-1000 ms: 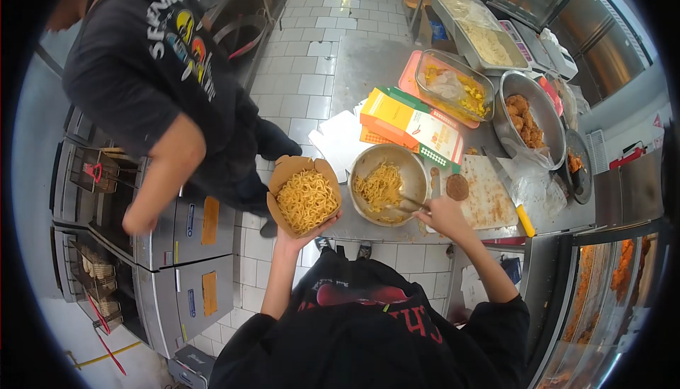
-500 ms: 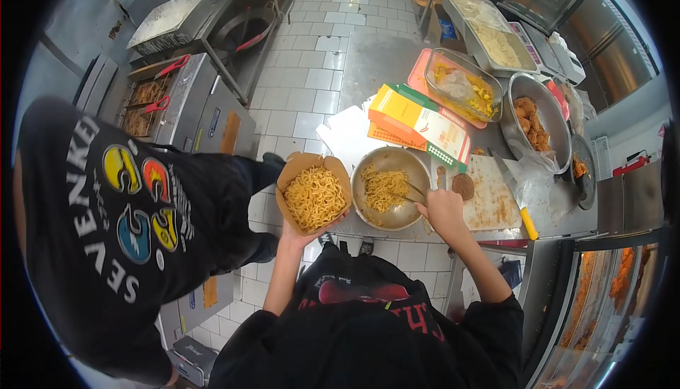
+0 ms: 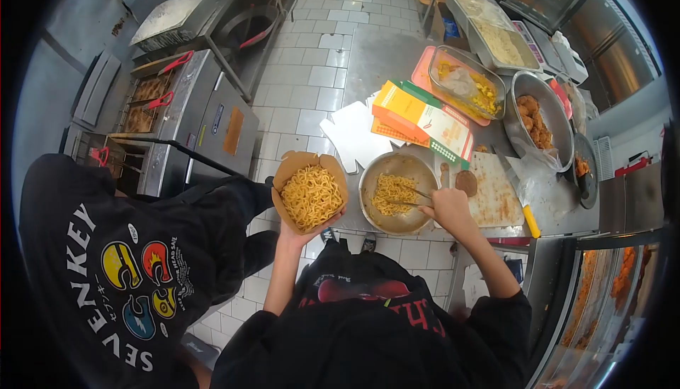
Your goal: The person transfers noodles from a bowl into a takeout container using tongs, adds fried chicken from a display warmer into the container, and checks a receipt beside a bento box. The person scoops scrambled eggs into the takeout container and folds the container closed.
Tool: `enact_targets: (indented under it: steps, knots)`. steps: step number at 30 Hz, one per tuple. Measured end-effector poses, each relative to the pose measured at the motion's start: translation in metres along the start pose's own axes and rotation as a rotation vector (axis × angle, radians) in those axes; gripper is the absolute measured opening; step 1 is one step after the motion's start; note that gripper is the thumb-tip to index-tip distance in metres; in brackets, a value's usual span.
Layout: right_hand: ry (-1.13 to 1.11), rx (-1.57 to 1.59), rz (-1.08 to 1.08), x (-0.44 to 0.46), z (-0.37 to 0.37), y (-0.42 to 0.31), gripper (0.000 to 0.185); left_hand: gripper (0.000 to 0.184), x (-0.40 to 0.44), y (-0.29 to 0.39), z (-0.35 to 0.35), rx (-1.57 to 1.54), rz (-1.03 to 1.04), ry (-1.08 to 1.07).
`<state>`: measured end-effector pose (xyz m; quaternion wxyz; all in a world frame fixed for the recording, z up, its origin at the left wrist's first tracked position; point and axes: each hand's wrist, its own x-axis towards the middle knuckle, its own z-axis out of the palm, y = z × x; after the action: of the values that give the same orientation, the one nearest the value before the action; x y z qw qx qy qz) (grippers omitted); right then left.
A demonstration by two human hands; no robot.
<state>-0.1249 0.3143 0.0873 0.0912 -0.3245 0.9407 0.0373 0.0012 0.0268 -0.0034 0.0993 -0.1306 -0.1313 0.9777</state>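
Observation:
A brown paper takeaway box (image 3: 285, 171) full of cooked noodles (image 3: 310, 198) rests in my left hand (image 3: 296, 233), whose fingers wrap round its underside and right side. To its right, a metal mixing bowl (image 3: 416, 164) stands at the edge of the steel table with a smaller heap of noodles (image 3: 394, 193) in it. My right hand (image 3: 450, 208) is closed on metal tongs (image 3: 414, 198). The tips of the tongs reach into the noodles in the bowl. A round brown disc-shaped thing (image 3: 466, 183) lies just beside my right hand.
A cutting board (image 3: 494, 194) and a yellow-handled knife (image 3: 528, 215) lie to the right. Behind are folded cartons (image 3: 425, 121), a glass dish (image 3: 446, 84) and a bowl of fried chicken (image 3: 525, 81). A co-worker in black (image 3: 142, 268) bends at the left beside the fryers (image 3: 159, 113).
The co-worker at the left has bent lower, bringing more of the fryers into view. In the bowl, the tongs have shifted a little with the noodles. The box stays in my left hand.

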Motion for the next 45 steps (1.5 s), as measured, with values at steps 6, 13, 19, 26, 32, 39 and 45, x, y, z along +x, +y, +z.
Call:
enact_targets:
  steps: [6, 13, 19, 26, 32, 39, 45]
  knots:
    - [-0.062, 0.066, 0.043, -0.001, 0.011, 0.006, 0.042, 0.063, -0.011, 0.001, 0.006, -0.087, 0.043, 0.064]
    - [0.143, 0.184, 0.103, 0.006, 0.008, 0.03, 0.042, 0.043, -0.01, -0.005, 0.013, 1.036, 0.255, 0.092]
    - [0.082, 0.203, 0.126, 0.003, 0.035, 0.021, 0.063, 0.046, -0.018, -0.007, 0.031, 0.751, 0.285, -0.042]
    - [0.298, 0.295, 0.135, -0.032, 0.016, 0.019, 0.073, 0.052, -0.02, -0.031, 0.024, 0.172, 0.21, 0.025]
    - [0.474, 0.611, 0.125, -0.092, 0.023, -0.01, 0.054, 0.061, -0.013, -0.072, 0.003, 0.22, 0.014, -0.073]
    - [0.002, 1.234, 0.324, -0.206, 0.149, -0.049, 0.031, 0.058, 0.004, -0.15, -0.012, 0.309, -0.313, -0.029]
    - [-0.123, 1.178, 0.528, -0.38, 0.357, -0.141, 0.063, 0.058, 0.01, -0.199, -0.04, 0.453, -0.627, 0.077]
